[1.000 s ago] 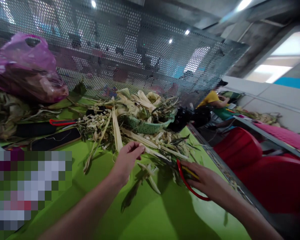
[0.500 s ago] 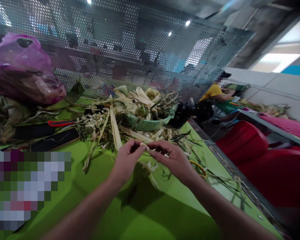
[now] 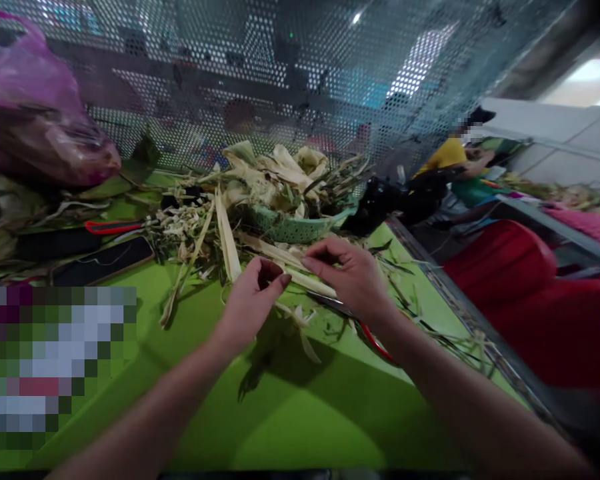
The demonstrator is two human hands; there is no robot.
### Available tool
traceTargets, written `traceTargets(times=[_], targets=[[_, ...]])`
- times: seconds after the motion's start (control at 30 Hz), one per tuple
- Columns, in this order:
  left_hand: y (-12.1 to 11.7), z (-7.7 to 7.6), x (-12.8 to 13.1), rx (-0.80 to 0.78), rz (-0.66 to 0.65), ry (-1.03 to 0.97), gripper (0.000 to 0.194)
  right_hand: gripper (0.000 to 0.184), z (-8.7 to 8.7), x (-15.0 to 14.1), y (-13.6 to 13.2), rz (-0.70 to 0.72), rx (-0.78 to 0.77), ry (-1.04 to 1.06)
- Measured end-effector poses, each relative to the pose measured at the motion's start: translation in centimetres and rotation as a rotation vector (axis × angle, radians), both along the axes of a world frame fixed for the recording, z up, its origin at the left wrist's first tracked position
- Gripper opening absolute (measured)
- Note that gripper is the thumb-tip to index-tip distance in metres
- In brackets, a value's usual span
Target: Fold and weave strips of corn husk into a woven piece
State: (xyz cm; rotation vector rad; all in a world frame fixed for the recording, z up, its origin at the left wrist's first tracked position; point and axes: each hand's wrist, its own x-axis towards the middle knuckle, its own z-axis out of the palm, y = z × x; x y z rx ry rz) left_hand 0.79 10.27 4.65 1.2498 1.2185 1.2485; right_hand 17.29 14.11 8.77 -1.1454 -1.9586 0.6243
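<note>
Fingers of the left hand (image 3: pixel 247 300) are curled with the thumb close to the forefinger, and those of the right hand (image 3: pixel 357 277) are bent in much the same way; whether either pair pinches something thin cannot be told. Half a second ago the two hands met over a small pale piece; now a gap parts them, the right having drawn up and away. Pale husk strips (image 3: pixel 314 284) lie slantwise just behind that gap, in front of the basket. Scissors (image 3: pixel 331 303), hidden then but for a yellow loop by the right wrist, now show blade and red handle beneath the right hand; whether they hang from its lower fingers or rest on the green worktop (image 3: pixel 190 413) is unclear. Nearer the person, below the gap, lies a torn husk scrap (image 3: pixel 300 320). Beyond the strips stands a pale green basket (image 3: pixel 290 230) heaped with dry husks (image 3: pixel 270 183), a long flat strip (image 3: pixel 226 240) leaning down at its left. Further left lie a dark phone-like slab (image 3: pixel 105 261) and a red-handled tool (image 3: pixel 111 227), with a purple plastic bag (image 3: pixel 35 113) behind them. Perforated metal (image 3: pixel 205 87) screens the back; off to the right are red chairs (image 3: pixel 503 263) and a person in yellow (image 3: pixel 445 155).
</note>
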Motion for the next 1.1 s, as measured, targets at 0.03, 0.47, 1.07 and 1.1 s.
traceTargets(times=[0.03, 0.47, 1.07, 1.1], targets=[[-0.1, 0.0, -0.1, -0.003, -0.028, 0.097, 0.013, 0.014, 0.1, 0.3, 0.2, -0.016, 0.009, 0.017], [-1.3, -0.3, -0.2, 0.123, -0.312, 0.761, 0.012, 0.02, -0.6, 2.4, 1.2, 0.193, -0.281, 0.115], [0.1, 0.7, -1.0, 0.022, 0.011, 0.246, 0.014, 0.021, -0.3, 2.2, 1.6, 0.157, -0.405, 0.333], [0.2, 0.6, -0.9, 0.007, 0.008, 0.196, 0.014, 0.02, -0.4, 2.0, 1.3, 0.192, -0.433, 0.361]])
